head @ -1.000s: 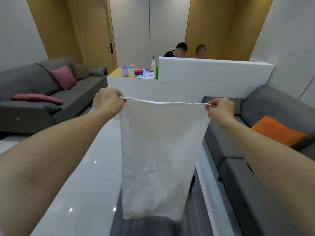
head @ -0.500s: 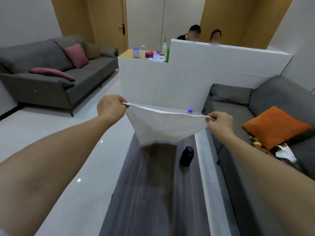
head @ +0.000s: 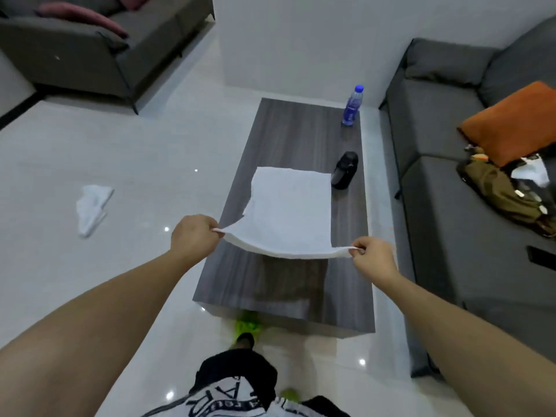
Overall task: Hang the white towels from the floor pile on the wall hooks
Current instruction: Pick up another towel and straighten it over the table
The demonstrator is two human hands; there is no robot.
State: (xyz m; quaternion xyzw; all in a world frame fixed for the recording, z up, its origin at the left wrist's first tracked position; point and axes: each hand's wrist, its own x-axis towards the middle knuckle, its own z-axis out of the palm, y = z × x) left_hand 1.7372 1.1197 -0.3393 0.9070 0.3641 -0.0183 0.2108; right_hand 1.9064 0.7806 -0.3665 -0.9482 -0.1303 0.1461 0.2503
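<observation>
Head view: left hand (head: 194, 236) & right hand (head: 373, 255) each pinch a near corner of the white towel (head: 290, 206), far part spread on the bench (head: 270, 284). Cloth looks light, limp, drapes easily; corners are the best hold. Vs 0.5 s ago: towel then billowed in mid-air, now lies flat; camera tilted down.

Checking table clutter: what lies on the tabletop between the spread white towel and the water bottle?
In the head view, only the black object, beside the white towel; bare tabletop runs on to the water bottle.
</observation>
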